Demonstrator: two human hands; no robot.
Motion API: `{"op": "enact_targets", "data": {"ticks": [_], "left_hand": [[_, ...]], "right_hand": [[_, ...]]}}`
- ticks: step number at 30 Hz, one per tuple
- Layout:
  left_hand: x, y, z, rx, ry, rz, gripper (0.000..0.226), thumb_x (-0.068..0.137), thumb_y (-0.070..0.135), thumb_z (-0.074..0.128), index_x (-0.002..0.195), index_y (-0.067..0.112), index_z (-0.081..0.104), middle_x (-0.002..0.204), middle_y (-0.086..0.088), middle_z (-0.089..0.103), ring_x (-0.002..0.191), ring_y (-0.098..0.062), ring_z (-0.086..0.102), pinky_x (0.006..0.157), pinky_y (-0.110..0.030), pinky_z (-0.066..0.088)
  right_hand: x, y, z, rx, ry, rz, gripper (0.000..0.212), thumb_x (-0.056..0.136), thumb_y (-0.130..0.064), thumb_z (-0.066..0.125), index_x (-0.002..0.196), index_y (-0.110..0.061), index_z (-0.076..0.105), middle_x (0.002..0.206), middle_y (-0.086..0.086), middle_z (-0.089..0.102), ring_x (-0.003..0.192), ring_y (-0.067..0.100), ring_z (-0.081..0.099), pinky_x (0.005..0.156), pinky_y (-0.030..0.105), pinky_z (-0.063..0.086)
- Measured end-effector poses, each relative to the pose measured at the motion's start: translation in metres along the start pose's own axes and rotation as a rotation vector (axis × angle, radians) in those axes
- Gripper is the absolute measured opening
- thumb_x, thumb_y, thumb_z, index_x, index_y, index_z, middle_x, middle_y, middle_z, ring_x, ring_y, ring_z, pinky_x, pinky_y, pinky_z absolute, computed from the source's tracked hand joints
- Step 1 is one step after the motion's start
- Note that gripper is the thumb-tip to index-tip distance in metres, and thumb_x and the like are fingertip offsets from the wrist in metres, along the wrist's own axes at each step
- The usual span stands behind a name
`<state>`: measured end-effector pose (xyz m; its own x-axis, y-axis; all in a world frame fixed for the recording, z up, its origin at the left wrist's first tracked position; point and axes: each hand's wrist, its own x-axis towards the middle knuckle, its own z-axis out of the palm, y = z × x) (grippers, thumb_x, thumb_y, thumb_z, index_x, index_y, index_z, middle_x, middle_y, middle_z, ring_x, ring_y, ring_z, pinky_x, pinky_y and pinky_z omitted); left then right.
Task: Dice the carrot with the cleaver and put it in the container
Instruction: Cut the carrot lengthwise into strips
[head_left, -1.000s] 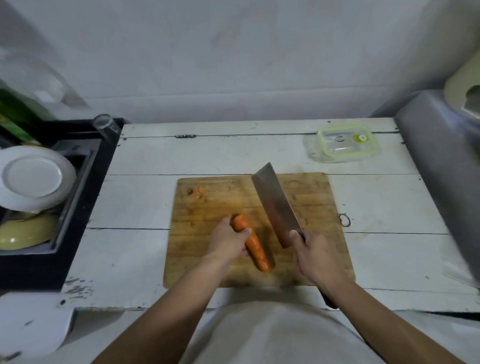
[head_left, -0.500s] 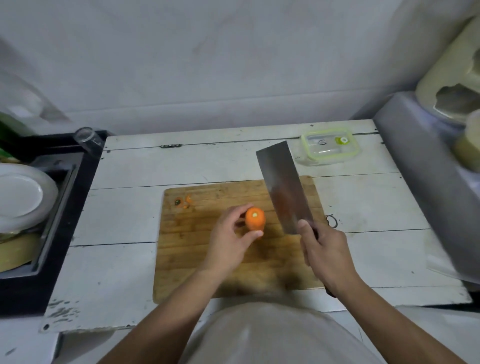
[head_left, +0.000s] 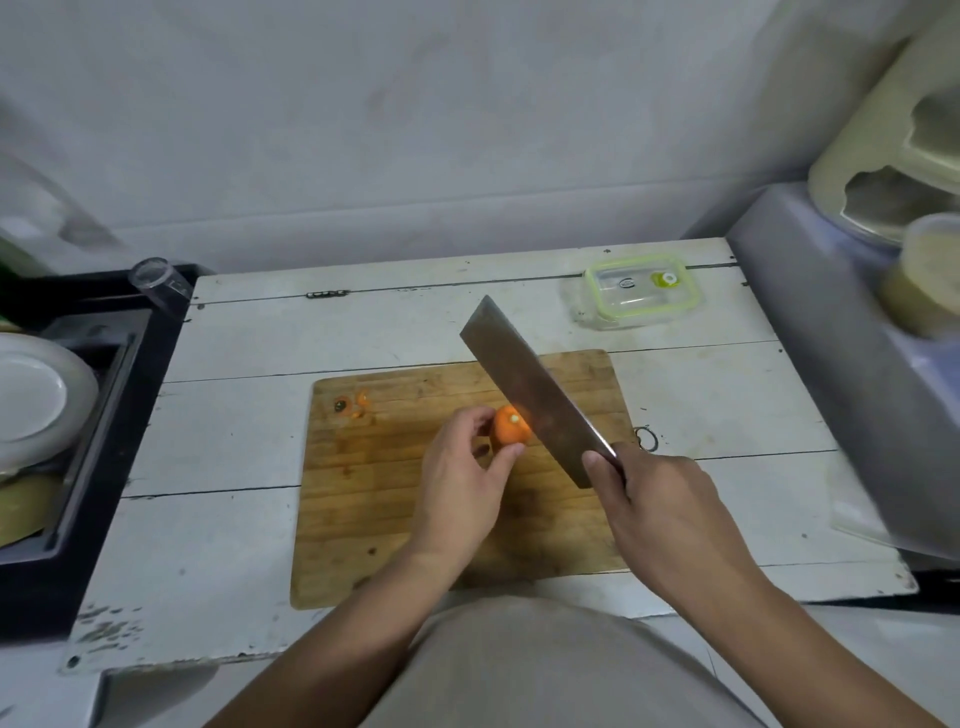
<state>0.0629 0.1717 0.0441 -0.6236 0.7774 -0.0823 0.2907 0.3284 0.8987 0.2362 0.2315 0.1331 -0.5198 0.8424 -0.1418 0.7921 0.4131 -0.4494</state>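
One carrot (head_left: 510, 425), one cleaver (head_left: 535, 400), one container (head_left: 643, 292).

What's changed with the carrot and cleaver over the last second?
The left hand turned the carrot from lying flat to standing on end. The right hand swung the cleaver in beside its top. Both grips, the scraps and the closed container are unchanged.
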Motion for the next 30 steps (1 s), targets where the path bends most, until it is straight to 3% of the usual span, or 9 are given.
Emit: {"op": "enact_targets", "data": {"ticks": [4,11,15,22,30], "left_hand": [[-0.006,0.003,0.002,0.026,0.053,0.049,0.039,0.085,0.029,0.081,0.113,0.039,0.055,0.115,0.017,0.059,0.112,-0.008,0.061,0.094,-0.026,0.057],[-0.009,-0.003,0.002,0.055,0.072,0.092,0.034,0.086,0.029,0.081,0.113,0.029,0.062,0.112,0.015,0.056,0.105,-0.006,0.062,0.092,-0.033,0.059],[-0.011,-0.003,0.002,0.054,0.096,0.117,0.032,0.087,0.027,0.08,0.112,0.025,0.062,0.111,0.012,0.056,0.103,-0.007,0.062,0.092,-0.031,0.058],[-0.014,0.004,0.0,-0.035,0.133,0.077,0.018,0.088,0.023,0.078,0.101,0.022,0.065,0.102,0.013,0.058,0.099,-0.004,0.059,0.08,-0.01,0.047],[-0.005,0.005,0.002,-0.05,0.151,0.079,0.013,0.088,0.021,0.079,0.091,0.019,0.066,0.097,0.009,0.062,0.092,-0.005,0.061,0.074,-0.009,0.044]], "right_hand": [[0.0,-0.004,-0.008,-0.078,-0.031,0.003,0.04,0.102,-0.048,0.032,0.077,-0.025,0.052,0.062,-0.003,0.054,0.062,0.023,0.057,0.055,0.036,0.045],[0.0,-0.006,-0.013,-0.124,-0.071,-0.012,0.043,0.103,-0.047,0.034,0.065,-0.028,0.037,0.063,-0.002,0.053,0.063,0.023,0.056,0.057,0.038,0.047],[0.003,-0.012,-0.016,-0.165,-0.091,-0.013,0.038,0.103,-0.047,0.034,0.073,-0.027,0.043,0.066,-0.003,0.048,0.066,0.023,0.051,0.057,0.035,0.039],[-0.002,-0.026,-0.018,-0.282,-0.111,-0.028,0.035,0.105,-0.046,0.032,0.081,-0.024,0.047,0.067,-0.004,0.04,0.064,0.021,0.041,0.057,0.034,0.035],[0.013,-0.037,-0.024,-0.295,-0.168,-0.012,0.04,0.106,-0.039,0.035,0.069,-0.024,0.033,0.067,-0.005,0.038,0.055,0.009,0.034,0.047,0.029,0.024]]}}
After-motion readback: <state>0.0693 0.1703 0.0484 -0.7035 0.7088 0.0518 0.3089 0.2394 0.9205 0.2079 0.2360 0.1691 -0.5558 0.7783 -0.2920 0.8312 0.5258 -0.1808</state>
